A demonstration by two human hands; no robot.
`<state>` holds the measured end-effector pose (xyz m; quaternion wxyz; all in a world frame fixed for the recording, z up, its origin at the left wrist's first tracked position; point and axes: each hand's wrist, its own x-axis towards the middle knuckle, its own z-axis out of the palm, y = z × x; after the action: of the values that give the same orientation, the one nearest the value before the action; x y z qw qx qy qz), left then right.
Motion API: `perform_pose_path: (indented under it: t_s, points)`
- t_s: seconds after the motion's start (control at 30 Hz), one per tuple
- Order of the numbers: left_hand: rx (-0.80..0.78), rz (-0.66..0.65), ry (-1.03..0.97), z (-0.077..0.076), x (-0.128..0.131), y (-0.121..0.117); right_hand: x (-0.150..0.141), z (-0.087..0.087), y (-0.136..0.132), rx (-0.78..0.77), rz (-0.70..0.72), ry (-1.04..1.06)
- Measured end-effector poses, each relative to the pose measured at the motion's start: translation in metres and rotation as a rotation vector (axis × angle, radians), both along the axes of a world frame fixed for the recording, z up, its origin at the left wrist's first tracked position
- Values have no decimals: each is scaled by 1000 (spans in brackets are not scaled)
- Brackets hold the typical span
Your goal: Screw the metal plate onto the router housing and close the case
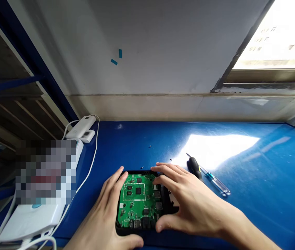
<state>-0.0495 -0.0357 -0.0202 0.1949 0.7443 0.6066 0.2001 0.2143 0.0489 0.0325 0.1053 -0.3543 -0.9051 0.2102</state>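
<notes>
A green circuit board (137,199) lies in a black plastic case (172,208) on the blue table (253,194), near its front edge. My left hand (103,218) cups the case's left side, thumb along the front rim. My right hand (186,201) lies over the right part of the board and case, fingertips on the far edge and thumb at the front. Right beside my right hand lie two screwdrivers: one with a black handle (194,166) and one with a clear blue handle (216,182).
Tiny loose screws (149,146) lie on the table behind the case. At the left sit a white power bank (81,126) with white cables and a white device (30,218). A grey wall rises behind the table; a window is at the upper right.
</notes>
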Motion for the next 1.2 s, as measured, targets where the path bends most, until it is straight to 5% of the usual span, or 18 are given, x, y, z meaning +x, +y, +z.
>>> perform_pose_path:
  t_s: [0.2,0.53,0.93,1.2]
  points:
    - [-107,-70,74,8,-8,12,0,-1,-4,-31,32,-57]
    - [-2,-109,111,-4,-11,16,-5,-7,-5,-100,41,-40]
    - [92,-15,75,-13,-5,14,-2,-17,-2,-253,-22,129]
    - [49,60,-29,1,5,13,-2,-13,-3,-221,-6,155]
